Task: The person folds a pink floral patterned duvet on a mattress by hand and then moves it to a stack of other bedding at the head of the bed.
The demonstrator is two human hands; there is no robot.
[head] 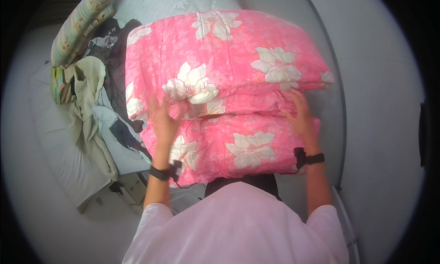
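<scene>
A pink quilt with large white flowers (pixel 237 61) lies folded in front of me, its far part raised above a nearer part across a crease. My left hand (pixel 165 118) is over the quilt's left side near that crease, fingers spread and slightly blurred. On the right side, my right hand (pixel 298 111) is at the crease with its fingers apart. Neither hand shows fabric gripped; whether the fingertips touch the quilt, I cannot tell. Each wrist wears a black strap with a small device and a cable.
Left of the quilt lie a beige garment (pixel 90 126), dark clothes (pixel 117 68) and a rolled striped, patterned bedding piece (pixel 80 30). Beneath is a pale mattress (pixel 147 6). A white-covered surface (pixel 58 137) stands farther left, and a white wall (pixel 381 92) borders the right.
</scene>
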